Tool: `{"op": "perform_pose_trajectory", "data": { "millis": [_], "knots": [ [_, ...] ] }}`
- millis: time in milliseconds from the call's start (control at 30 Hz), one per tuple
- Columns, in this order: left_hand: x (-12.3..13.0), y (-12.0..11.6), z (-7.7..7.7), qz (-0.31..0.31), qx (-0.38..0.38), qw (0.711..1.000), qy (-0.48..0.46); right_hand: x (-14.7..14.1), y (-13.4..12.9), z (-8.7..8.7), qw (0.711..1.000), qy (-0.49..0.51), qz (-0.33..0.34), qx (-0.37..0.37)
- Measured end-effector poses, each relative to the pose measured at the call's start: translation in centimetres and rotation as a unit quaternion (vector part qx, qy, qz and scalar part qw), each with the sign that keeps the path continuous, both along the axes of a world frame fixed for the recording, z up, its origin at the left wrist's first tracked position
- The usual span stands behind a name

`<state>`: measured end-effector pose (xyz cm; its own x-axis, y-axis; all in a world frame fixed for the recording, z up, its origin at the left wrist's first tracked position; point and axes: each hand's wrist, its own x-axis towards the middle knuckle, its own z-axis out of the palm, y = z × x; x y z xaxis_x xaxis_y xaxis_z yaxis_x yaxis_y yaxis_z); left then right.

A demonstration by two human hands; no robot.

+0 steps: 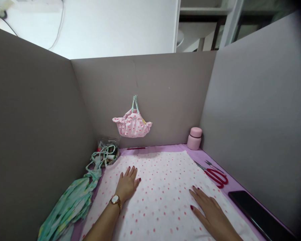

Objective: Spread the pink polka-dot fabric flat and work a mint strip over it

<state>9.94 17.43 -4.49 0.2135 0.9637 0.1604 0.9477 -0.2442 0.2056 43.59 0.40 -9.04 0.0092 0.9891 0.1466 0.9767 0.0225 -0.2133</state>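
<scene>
Left hand (127, 184) and right hand (210, 211) lie flat, fingers wide, on the dotted cloth (160, 201). Red scissors (206, 170) and a black phone (258, 213) sit near the table's (198, 155) right edge.

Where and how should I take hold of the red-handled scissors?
I'd grip the scissors by their red handles, coming from above and the near side with the right hand. The handles are the nearer, wider end; the blades point away to the left.

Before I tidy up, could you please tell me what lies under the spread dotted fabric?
Purple cloth borders the dotted fabric and probably continues beneath; anything else underneath is covered.
</scene>
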Motion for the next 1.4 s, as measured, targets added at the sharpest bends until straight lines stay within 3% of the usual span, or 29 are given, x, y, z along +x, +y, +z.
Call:
{"op": "perform_pose_trajectory", "data": {
  "millis": [67, 200, 300, 433, 533, 667, 867, 1033, 1100, 1167, 1300, 1400],
  "knots": [
    [0.5, -0.1, -0.6, -0.066, -0.037, 0.997, 0.012, 0.3, -0.2, 0.0, 1.0, 0.006, 0.003, 0.001],
    [0.2, 0.4, -1.1, -0.066, -0.062, 0.996, 0.019, -0.2, 0.5, 1.2, 1.0, 0.013, -0.007, -0.027],
    [0.1, 0.6, -1.1, -0.055, -0.066, 0.996, 0.022, -3.2, 2.6, 3.5, 0.999, 0.021, -0.009, -0.047],
    [-0.7, 1.1, -1.0, -0.055, -0.089, 0.994, 0.022, -8.4, 6.7, 5.6, 0.991, 0.052, 0.108, -0.053],
    [-2.1, 1.8, -0.9, -0.03, -0.087, 0.995, 0.027, -9.3, 9.1, 5.0, 0.987, 0.06, 0.13, -0.077],
    [-2.8, 3.7, -0.3, -0.021, -0.066, 0.997, 0.038, -7.2, 10.3, 3.3, 0.994, 0.053, 0.07, -0.061],
    [0.0, 9.2, 0.9, -0.04, -0.047, 0.997, 0.055, -6.3, 10.6, 2.8, 0.997, 0.045, 0.057, -0.039],
    [0.9, 12.2, 3.5, -0.039, -0.07, 0.994, 0.077, -6.0, 10.6, 2.2, 0.997, 0.043, 0.059, -0.03],
    [0.8, 11.5, 4.6, -0.076, -0.053, 0.992, 0.083, -5.9, 10.7, 1.9, 0.997, 0.044, 0.061, -0.024],
    [0.7, 9.0, 5.1, -0.129, -0.025, 0.988, 0.084, -6.0, 10.9, 2.1, 0.998, 0.043, 0.039, 0.004],
    [-0.4, 0.1, 3.7, -0.242, 0.003, 0.967, 0.082, -7.4, 11.4, 3.9, 0.992, 0.02, 0.018, 0.125],
    [-1.9, -5.9, 2.7, -0.282, -0.022, 0.955, 0.089, -8.3, 12.0, 5.0, 0.984, -0.013, 0.119, 0.135]
  ]
}}
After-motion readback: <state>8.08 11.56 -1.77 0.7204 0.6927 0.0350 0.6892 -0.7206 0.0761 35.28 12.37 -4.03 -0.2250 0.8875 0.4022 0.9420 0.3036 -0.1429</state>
